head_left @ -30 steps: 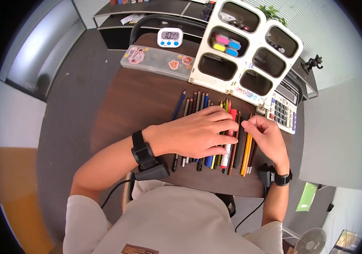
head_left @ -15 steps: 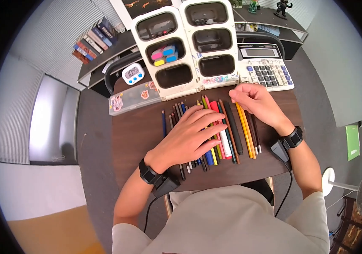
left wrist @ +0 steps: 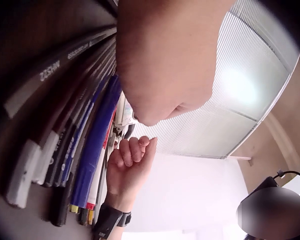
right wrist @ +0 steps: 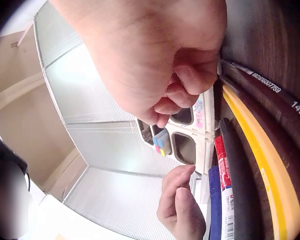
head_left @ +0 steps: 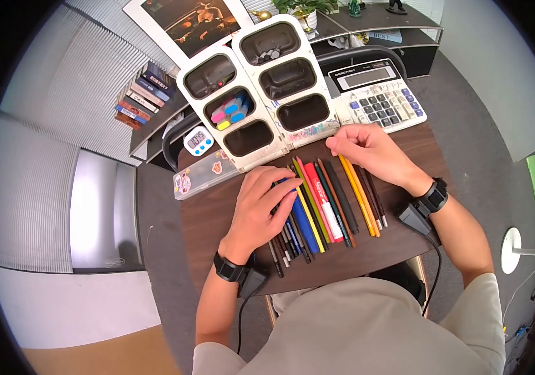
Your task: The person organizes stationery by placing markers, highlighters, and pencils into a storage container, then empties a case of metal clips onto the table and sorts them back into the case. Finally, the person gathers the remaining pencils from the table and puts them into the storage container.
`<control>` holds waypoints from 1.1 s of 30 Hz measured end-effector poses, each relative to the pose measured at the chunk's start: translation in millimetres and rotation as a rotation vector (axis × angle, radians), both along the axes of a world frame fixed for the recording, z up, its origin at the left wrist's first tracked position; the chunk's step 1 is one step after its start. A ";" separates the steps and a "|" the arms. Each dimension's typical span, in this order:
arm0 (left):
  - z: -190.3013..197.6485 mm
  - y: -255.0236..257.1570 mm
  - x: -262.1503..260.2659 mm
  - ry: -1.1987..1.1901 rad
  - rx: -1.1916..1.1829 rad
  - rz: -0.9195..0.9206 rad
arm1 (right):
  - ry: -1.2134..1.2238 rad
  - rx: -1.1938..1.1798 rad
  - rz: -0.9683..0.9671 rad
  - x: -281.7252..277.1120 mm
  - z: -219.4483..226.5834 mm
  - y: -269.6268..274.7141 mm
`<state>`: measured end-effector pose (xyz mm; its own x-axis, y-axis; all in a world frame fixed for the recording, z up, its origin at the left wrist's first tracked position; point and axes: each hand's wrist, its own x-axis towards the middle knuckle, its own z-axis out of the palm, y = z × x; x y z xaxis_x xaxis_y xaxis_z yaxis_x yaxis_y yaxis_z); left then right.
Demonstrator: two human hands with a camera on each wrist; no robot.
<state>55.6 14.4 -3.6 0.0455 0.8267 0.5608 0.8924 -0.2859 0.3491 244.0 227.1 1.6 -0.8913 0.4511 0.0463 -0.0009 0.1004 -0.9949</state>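
Observation:
A row of pencils and pens lies side by side on the dark wooden table. My left hand (head_left: 256, 206) is over the left part of the row, palm down with loosely bent fingers, its fingertips by the upper end of a thick blue marker (head_left: 303, 224). To the right lie a red-and-white marker (head_left: 325, 206), a thick black pen (head_left: 343, 203) and yellow pencils (head_left: 360, 199). My right hand (head_left: 370, 153) is at the upper ends of the yellow pencils, fingers curled in and thumb by the index finger; nothing shows in its grasp. Dark pencils (right wrist: 270, 90) lie beneath it.
Behind the row stands a white organizer (head_left: 267, 87) with highlighters (head_left: 230, 111) in one compartment. A calculator (head_left: 380, 100) is at the back right. At the back left are a clear sticker-covered case (head_left: 208, 175) and a white timer (head_left: 198, 141).
My left hand has moved left over the row, and the blue marker and the red-and-white marker now show more. The right hand stays near the yellow pencils. The head view has turned.

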 end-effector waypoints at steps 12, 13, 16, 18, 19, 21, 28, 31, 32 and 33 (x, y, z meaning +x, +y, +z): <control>2.5 -0.5 2.0 -0.011 0.020 0.031 | 0.013 0.034 0.002 1.1 3.1 -0.9; 2.4 -0.4 1.7 -0.015 0.020 0.034 | 0.014 0.033 0.005 1.3 2.4 -0.6; 3.2 -1.8 0.7 -0.016 0.039 0.034 | -0.050 0.064 0.007 2.7 1.4 3.4; 6.3 -5.0 0.0 -0.025 0.044 0.074 | -0.016 0.052 -0.002 2.6 1.0 3.5; 8.4 -5.7 -1.5 -0.040 0.052 0.121 | 0.012 0.043 -0.004 2.3 0.7 3.3; 18.8 -6.8 -10.2 0.044 0.096 0.181 | 0.034 0.043 -0.013 0.4 -1.0 2.4; 59.8 20.8 -43.1 0.269 0.202 0.455 | 0.061 0.024 0.018 -1.7 -8.2 2.3; 56.8 37.9 -60.1 0.347 0.159 0.442 | 0.091 0.044 0.003 0.5 -4.2 1.9; 54.9 43.3 -63.5 0.385 0.147 0.431 | 0.089 0.042 -0.005 0.8 -5.2 3.2; 53.6 47.2 -65.5 0.428 0.169 0.441 | 0.089 0.053 -0.003 0.2 -7.1 4.7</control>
<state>-9.9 61.6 50.0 -0.0301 0.7205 0.6928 0.9894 0.1201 -0.0819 244.3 231.8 -5.5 -0.8814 0.4482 0.1493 -0.0892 0.1525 -0.9843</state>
